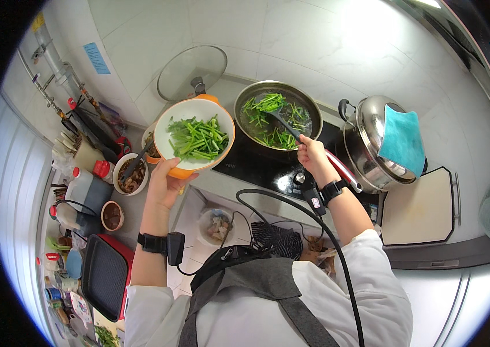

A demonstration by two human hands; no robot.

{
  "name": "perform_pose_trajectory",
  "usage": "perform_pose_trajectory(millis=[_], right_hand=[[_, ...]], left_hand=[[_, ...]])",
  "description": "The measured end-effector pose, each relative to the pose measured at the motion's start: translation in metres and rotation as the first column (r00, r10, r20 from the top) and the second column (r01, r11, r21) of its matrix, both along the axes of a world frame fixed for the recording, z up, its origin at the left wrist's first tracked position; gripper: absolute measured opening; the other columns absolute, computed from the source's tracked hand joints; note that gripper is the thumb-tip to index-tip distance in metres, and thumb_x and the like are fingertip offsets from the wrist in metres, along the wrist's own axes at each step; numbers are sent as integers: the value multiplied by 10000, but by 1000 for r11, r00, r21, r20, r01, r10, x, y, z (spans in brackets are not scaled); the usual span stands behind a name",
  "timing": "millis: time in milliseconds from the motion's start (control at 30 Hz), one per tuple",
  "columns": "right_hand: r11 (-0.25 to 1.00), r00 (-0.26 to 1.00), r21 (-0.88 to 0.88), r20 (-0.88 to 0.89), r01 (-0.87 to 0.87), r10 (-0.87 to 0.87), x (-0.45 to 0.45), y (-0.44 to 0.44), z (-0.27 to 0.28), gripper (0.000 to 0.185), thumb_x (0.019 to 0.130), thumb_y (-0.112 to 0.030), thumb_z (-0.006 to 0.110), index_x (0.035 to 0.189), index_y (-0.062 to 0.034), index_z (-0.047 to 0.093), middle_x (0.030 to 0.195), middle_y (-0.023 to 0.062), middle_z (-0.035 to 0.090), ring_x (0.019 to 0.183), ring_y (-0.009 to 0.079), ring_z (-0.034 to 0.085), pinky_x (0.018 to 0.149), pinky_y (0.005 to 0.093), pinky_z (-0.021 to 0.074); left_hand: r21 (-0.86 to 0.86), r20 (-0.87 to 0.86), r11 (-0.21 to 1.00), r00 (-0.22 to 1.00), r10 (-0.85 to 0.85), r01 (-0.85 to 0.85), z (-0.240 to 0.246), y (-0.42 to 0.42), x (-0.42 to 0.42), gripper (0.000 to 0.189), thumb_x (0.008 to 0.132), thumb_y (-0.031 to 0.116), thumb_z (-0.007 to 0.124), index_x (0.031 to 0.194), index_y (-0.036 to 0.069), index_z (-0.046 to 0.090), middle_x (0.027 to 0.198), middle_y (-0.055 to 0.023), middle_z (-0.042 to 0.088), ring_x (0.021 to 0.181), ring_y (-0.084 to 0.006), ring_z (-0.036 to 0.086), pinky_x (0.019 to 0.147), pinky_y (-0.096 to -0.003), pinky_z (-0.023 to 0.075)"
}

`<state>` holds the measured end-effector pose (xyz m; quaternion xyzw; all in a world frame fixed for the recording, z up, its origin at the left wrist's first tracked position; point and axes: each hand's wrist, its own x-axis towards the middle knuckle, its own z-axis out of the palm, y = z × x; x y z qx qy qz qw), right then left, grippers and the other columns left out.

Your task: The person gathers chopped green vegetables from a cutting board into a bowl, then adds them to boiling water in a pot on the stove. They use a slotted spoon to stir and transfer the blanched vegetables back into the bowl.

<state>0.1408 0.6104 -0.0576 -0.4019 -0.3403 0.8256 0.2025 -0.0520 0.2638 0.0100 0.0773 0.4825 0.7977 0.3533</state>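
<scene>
My left hand point(167, 182) grips the orange rim and handle of a white-lined bowl point(163, 130), raised beside the stove. Cut green stalks point(198, 138) lie in it. My right hand point(313, 157) is closed round the handle of a dark spatula point(282, 121), whose head reaches into a wide frying pan point(316, 108). More green stalks point(280, 139) float in liquid in that pan, some on or beside the spatula's head. The pan stands on a black cooktop point(251, 167), its red handle point(340, 168) running under my right forearm.
Right of the pan stands a steel pot point(359, 149) with a teal cloth point(402, 141) on its lid, then a cutting board point(418, 208). A glass lid point(188, 71) leans behind. At left are a bowl of dark food point(132, 174), bottles point(86, 191) and a red-edged pan point(105, 275).
</scene>
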Motion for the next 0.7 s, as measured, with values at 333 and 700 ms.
perform_pose_trajectory(millis=[333,700], right_hand=[[986,999,165,-44,-8,15,45,-35,47,192,939,-201,569,793,-84,524,585,-47,424,422,38,306,379,198,218],[970,996,242,74,26,-45,96,-77,68,147,922,-228,585,861,-101,543,591,-62,412,426,22,311,373,186,209]], left_hand=[[7,15,996,996,-85,85,4,9,-5,426,859,157,602,1232,-13,484,1205,-155,565,1040,-272,609,834,-432,578],[19,39,988,987,-153,153,-2,26,-10,426,867,159,600,1235,-10,468,1167,-154,574,1010,-258,628,783,-399,609]])
